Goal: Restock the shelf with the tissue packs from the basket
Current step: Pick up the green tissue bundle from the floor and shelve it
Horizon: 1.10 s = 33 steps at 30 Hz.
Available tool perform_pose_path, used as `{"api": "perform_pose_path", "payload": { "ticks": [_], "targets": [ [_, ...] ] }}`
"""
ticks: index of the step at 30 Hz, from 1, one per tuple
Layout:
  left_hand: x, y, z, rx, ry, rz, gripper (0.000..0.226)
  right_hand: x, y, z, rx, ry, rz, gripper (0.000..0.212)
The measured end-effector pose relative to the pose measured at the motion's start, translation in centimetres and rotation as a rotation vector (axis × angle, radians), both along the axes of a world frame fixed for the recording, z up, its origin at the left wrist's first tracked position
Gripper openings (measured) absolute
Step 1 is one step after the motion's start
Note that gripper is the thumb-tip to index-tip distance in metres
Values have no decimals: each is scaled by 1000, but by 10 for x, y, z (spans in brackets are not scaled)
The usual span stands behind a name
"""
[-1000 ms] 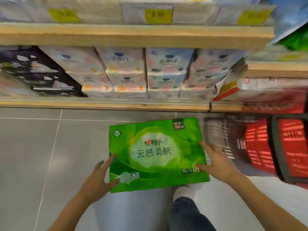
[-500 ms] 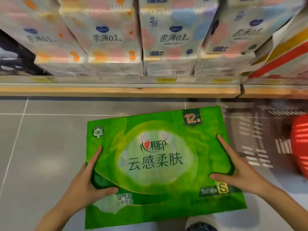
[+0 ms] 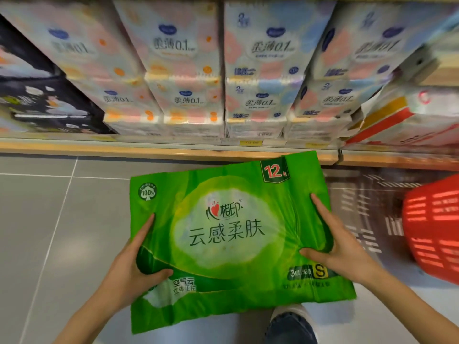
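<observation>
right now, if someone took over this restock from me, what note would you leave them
Left hand: grips the left edge of the green tissue pack, thumb on its face.
Right hand: grips the right edge likewise.
Pack is out of the red basket, held above the floor in front of the shelf.
Done: one pack picked up.
Left: set it on the shelf; the row ahead is full of pastel packs, no free slot in view. Basket contents too blurred to tell.
</observation>
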State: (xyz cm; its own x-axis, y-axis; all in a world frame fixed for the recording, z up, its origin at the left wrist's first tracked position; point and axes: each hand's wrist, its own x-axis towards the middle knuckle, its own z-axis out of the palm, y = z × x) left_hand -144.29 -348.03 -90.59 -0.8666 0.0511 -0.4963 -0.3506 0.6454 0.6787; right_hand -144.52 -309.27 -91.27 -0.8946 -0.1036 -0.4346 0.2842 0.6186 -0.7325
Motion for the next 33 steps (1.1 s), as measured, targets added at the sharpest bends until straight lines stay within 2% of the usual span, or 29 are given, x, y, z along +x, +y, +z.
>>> {"api": "perform_pose_path", "payload": {
  "ticks": [6,16,21,28,33],
  "targets": [
    [-6,-14,140,-28,31,-11,119,3,-15,124,-40,47,-33,111],
    [-1,-16,440,-24,196,-143,118,44,-14,418,-11,147,-100,111],
    [-4,-10,575,-6,370,-221,114,63,-10,555,9,332,-141,111],
    [-6,18,745,71,757,-358,115,110,10,726,51,646,-265,108],
    [-6,66,849,107,981,-481,103,158,42,831,138,867,-395,106]
  ]
}}
